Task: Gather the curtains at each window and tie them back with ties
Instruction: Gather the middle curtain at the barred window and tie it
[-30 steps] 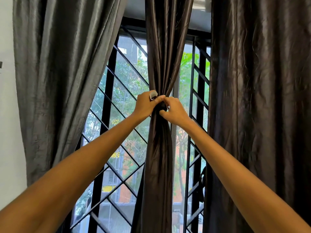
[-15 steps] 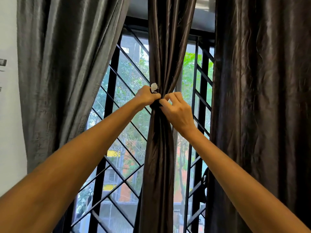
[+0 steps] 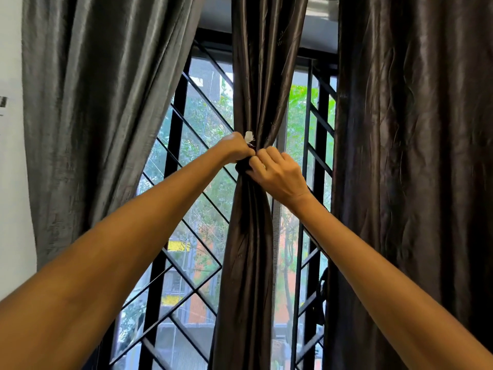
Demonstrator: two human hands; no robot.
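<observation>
A dark brown satin curtain (image 3: 253,249) hangs in the middle of the window, bunched into a narrow waist at hand height. A dark tie (image 3: 243,164) wraps that waist, and its frayed white end (image 3: 249,137) sticks up above my left hand. My left hand (image 3: 236,150) grips the tie from the left with curled fingers. From the right, my right hand (image 3: 277,174) pinches the tie against the bunched cloth. Most of the tie is hidden under my fingers.
A loose grey curtain (image 3: 93,116) hangs at the left beside a white wall (image 3: 12,182). A wide dark curtain (image 3: 416,169) hangs loose at the right. Behind them a black diamond-pattern window grille (image 3: 192,263) covers the glass.
Both hands have stayed on the tie at the curtain's waist. My right hand has turned so its back faces me, and my view has shifted slightly downward and left.
</observation>
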